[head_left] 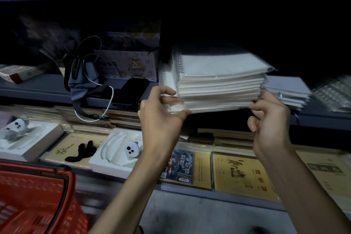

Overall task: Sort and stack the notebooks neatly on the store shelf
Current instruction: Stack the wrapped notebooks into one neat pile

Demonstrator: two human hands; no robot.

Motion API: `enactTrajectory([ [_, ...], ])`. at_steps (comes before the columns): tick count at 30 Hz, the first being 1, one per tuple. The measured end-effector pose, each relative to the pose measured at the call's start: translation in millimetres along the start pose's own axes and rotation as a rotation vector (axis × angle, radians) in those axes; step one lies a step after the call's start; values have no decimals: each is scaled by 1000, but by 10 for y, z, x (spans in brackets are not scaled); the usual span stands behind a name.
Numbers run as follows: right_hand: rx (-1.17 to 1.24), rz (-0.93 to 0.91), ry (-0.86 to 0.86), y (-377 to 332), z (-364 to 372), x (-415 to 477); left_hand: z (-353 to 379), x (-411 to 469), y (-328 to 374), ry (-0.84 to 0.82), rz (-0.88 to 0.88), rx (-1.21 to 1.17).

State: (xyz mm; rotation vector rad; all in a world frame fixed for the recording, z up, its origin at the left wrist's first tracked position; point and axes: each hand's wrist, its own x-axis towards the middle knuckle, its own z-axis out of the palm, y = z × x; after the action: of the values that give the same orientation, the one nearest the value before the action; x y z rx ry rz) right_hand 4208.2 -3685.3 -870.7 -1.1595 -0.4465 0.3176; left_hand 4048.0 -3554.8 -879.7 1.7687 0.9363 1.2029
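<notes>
Left hand (161, 118) and right hand (269, 119) each pinch an end of the wrapped notebook stack (220, 81) at the shelf (47, 89) edge

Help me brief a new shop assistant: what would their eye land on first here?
First, the pale stack of notebooks in clear wrap at the front edge of the grey shelf, centre right. The left hand and the right hand grip its two front corners. After that, the red basket at bottom left stands out, then the white tray with a small white figure lying on the display below.
</notes>
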Motion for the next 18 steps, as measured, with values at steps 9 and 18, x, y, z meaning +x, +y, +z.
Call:
enactTrajectory([
  [9, -38, 41, 97, 21, -66, 178, 13, -49, -21, -39, 41, 9],
  [18, -23, 43, 97, 35, -78, 81, -91, 119, 19, 76, -172, -349],
])
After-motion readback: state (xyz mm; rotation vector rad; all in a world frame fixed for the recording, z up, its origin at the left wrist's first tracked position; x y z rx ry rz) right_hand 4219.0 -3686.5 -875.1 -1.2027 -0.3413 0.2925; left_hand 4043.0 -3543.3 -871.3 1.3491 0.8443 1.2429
